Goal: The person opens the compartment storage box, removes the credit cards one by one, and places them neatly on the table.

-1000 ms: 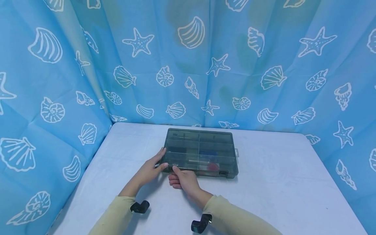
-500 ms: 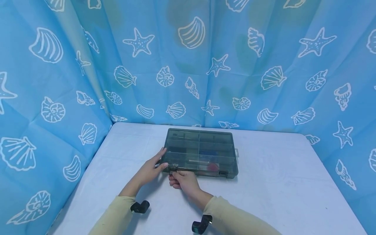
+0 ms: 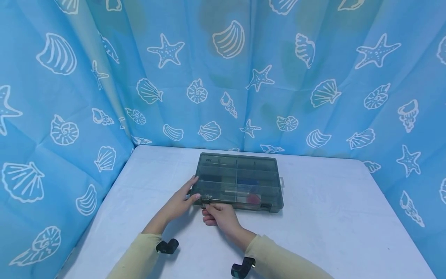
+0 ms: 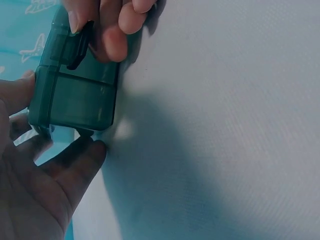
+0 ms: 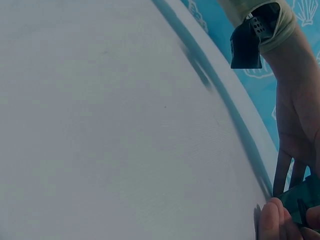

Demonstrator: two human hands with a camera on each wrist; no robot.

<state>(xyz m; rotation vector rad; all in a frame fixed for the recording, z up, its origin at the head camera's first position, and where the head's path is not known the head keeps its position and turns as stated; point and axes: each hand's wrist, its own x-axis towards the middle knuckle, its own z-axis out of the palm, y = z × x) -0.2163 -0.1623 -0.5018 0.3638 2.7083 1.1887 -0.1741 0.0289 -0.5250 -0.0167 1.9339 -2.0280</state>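
Latch under my right hand at the box's near edge

My right hand (image 3: 218, 215) now pinches the left latch (image 3: 206, 201) of the organizer box (image 3: 238, 181), having dropped from the lid's rim a second ago, so I judge the unlatching begun. My left hand (image 3: 178, 200) steadies the box's 9 o'clock corner with straight fingers. The box sits mid-table (image 3: 334, 217); open room at 3 o'clock, curtain (image 3: 69, 116) close at 9 and 12.

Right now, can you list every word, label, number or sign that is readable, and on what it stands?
None can be read.
Organizer box: small dark marks on the lid's far left corner, too small to read.
Curtain: only shell and starfish drawings, no text.
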